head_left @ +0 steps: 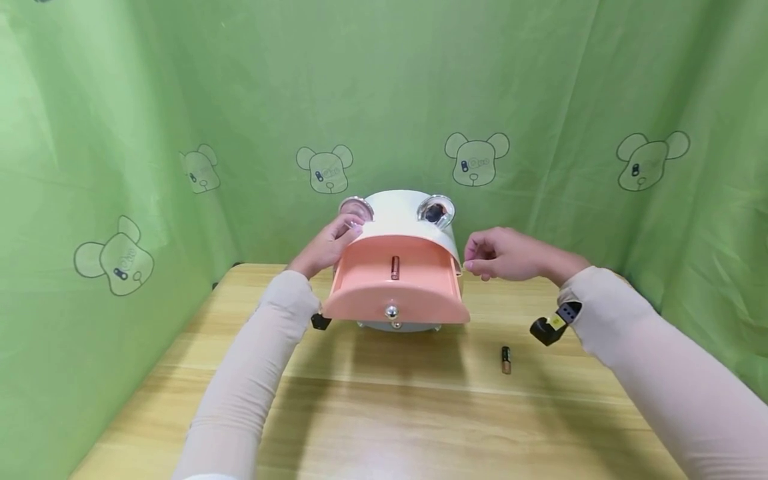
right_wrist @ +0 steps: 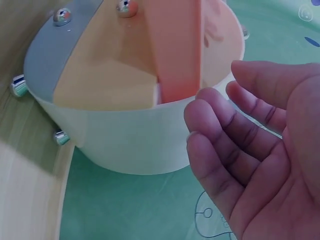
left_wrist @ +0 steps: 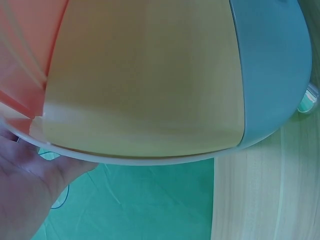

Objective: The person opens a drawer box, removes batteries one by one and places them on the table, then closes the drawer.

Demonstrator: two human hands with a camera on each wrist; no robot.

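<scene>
A white storage box (head_left: 399, 212) with two round silver-rimmed eyes stands on the table. Its pink drawer (head_left: 360, 267) is pulled out and has a silver knob. One battery (head_left: 395, 268) lies inside that drawer. Another battery (head_left: 507, 360), black and copper, lies on the table at the right. My left hand (head_left: 327, 247) rests against the box's upper left side by one eye, its fingers partly hidden; the left wrist view shows the thumb extended along the rim. My right hand (head_left: 507, 255) hovers beside the box's right edge, fingers loosely bent, holding nothing.
Below the pink drawer, the wrist views show a yellow front (right_wrist: 107, 80) and a blue-grey one (left_wrist: 272, 65). Small silver feet (right_wrist: 19, 86) support the box. A green curtain (head_left: 396, 87) with bear outlines hangs behind the wooden table (head_left: 384, 413) and on both sides.
</scene>
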